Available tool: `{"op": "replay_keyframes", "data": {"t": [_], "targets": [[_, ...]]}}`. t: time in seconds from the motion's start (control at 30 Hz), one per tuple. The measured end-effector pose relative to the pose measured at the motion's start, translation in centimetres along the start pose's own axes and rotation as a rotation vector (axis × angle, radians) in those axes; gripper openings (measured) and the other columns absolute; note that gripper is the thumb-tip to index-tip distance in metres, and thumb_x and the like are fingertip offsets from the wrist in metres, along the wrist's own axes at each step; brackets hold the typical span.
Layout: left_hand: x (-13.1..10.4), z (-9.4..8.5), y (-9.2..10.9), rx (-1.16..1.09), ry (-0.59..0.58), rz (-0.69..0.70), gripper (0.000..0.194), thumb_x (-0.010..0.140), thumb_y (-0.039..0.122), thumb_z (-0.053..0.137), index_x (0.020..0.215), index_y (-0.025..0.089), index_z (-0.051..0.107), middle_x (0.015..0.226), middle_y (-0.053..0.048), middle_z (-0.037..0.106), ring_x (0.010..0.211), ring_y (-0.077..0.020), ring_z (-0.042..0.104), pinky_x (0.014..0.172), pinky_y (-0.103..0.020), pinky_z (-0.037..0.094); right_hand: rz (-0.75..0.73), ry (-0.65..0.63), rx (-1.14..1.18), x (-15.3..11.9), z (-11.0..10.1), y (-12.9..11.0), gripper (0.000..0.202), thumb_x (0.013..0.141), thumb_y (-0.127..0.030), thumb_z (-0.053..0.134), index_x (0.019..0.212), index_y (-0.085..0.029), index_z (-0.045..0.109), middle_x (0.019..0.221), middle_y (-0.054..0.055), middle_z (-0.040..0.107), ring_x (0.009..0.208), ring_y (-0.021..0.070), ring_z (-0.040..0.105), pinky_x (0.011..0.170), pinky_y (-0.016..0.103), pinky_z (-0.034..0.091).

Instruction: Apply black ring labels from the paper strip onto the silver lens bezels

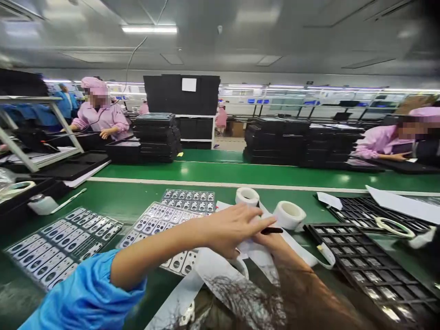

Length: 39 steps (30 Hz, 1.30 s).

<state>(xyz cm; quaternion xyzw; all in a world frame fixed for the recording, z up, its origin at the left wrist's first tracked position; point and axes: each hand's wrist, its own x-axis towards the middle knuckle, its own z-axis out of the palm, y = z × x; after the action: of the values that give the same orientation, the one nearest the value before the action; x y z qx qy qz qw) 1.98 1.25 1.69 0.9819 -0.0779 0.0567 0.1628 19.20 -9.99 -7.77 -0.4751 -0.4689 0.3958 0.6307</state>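
Observation:
My left hand (230, 229) reaches in from the left, palm down, fingers stretched and spread over the fingers of my right hand (270, 243). My right hand, partly hidden beneath it, is closed around a thin dark object (272, 230), whose tip sticks out to the right. Below both hands lie loose white strips (223, 275), some crossed by dark, branch-like lines. Two white tape rolls (290, 214) stand just beyond the hands. Clear sheets of metallic plates with round holes (156, 220) lie left of the hands, partly behind my left forearm.
Another plate sheet (65, 245) lies at left, near a white bottle (43, 205). A black compartment tray (371, 266) holds small shiny parts at right. Black tray stacks (275, 142) line the green table's (213, 172) far side. Co-workers in pink (99, 117) sit across it.

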Motion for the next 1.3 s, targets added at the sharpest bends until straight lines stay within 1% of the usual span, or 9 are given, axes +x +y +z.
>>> {"op": "replay_keyframes", "data": {"t": [0.13,0.27,0.37,0.53,0.77,0.87,1.07,1.17,1.3], "targets": [[1.0,0.8,-0.5,-0.751,0.238,-0.313,0.11,0.075,0.058,0.091,0.165,0.026,0.036,0.165,-0.02,0.045,0.147,-0.0384,0.052,0.112,-0.05,0.054,0.027,0.07,0.063,0.2,-1.2,-0.7,0.07,0.052,-0.077,0.092,0.103,-0.031,0.074,0.086,0.006,0.079,0.082,0.0384,0.075,0.08,0.054,0.062],[3.2,0.8,-1.1,-1.129,0.28,-0.43,0.069,0.074,0.069,0.088,0.116,0.019,0.069,0.107,-0.006,0.07,0.099,-0.0222,0.068,0.079,-0.031,0.054,-0.054,0.221,0.057,0.8,-2.0,-2.3,0.071,0.05,-0.061,0.1,0.112,-0.035,0.074,0.099,0.004,0.08,0.101,0.0348,0.072,0.096,0.047,0.057],[5.0,-0.5,-1.4,-1.039,0.399,-0.346,0.052,0.071,0.051,0.093,0.102,0.016,0.069,0.09,-0.001,0.064,0.082,-0.0156,0.061,0.072,-0.026,0.047,-0.107,0.275,0.079,1.3,-3.1,-3.7,0.069,0.052,-0.057,0.103,0.112,-0.037,0.077,0.11,0.002,0.08,0.107,0.0278,0.071,0.093,0.036,0.058],[6.8,-3.2,-1.2,-0.416,0.545,-0.165,0.033,0.075,0.014,0.08,0.107,0.022,0.076,0.108,-0.006,0.066,0.103,-0.0218,0.062,0.092,-0.033,0.051,-0.149,0.236,0.076,2.5,-4.9,-6.3,0.065,0.059,-0.076,0.096,0.101,-0.028,0.084,0.099,0.007,0.081,0.085,0.0234,0.071,0.068,0.031,0.059],[8.1,-6.9,-0.7,-0.92,0.452,-0.245,0.074,0.076,0.061,0.088,0.132,0.018,0.067,0.109,-0.007,0.07,0.089,-0.0176,0.065,0.073,-0.026,0.05,-0.479,0.336,-0.239,4.9,-5.7,-11.8,0.058,0.049,-0.04,0.109,0.098,-0.027,0.082,0.094,0.0,0.078,0.079,0.0191,0.064,0.073,0.03,0.054],[8.8,-8.5,-0.8,-0.851,0.551,-0.105,0.055,0.075,0.05,0.09,0.115,0.015,0.074,0.102,-0.005,0.072,0.085,-0.0152,0.064,0.077,-0.027,0.05,-0.581,0.305,-0.243,5.9,-6.3,-13.5,0.06,0.057,-0.051,0.106,0.107,-0.029,0.081,0.105,0.002,0.08,0.09,0.0207,0.069,0.083,0.033,0.057],[8.9,-9.5,-0.7,-0.303,0.676,0.191,0.037,0.084,0.024,0.077,0.12,0.024,0.077,0.134,-0.009,0.075,0.129,-0.0273,0.065,0.118,-0.044,0.046,-0.336,0.124,0.033,7.1,-6.2,-14.5,0.067,0.059,-0.073,0.098,0.101,-0.025,0.08,0.092,0.004,0.078,0.081,0.0222,0.071,0.069,0.034,0.061],[8.5,-9.3,-0.9,-0.435,0.672,0.097,0.059,0.078,0.034,0.088,0.134,0.026,0.071,0.141,-0.01,0.07,0.135,-0.031,0.061,0.121,-0.046,0.045,-0.424,0.182,-0.008,7.0,-5.3,-14.5,0.056,0.058,-0.053,0.105,0.101,-0.027,0.081,0.093,0.0,0.078,0.083,0.0186,0.069,0.072,0.028,0.058],[8.3,-9.6,-1.2,-0.884,0.61,-0.113,0.073,0.071,0.06,0.094,0.124,0.015,0.072,0.116,-0.011,0.074,0.102,-0.0235,0.07,0.093,-0.036,0.055,-0.669,0.234,-0.222,7.0,-4.7,-14.5,0.053,0.056,-0.033,0.107,0.102,-0.029,0.082,0.098,-0.001,0.08,0.085,0.0186,0.068,0.077,0.029,0.059]]}}
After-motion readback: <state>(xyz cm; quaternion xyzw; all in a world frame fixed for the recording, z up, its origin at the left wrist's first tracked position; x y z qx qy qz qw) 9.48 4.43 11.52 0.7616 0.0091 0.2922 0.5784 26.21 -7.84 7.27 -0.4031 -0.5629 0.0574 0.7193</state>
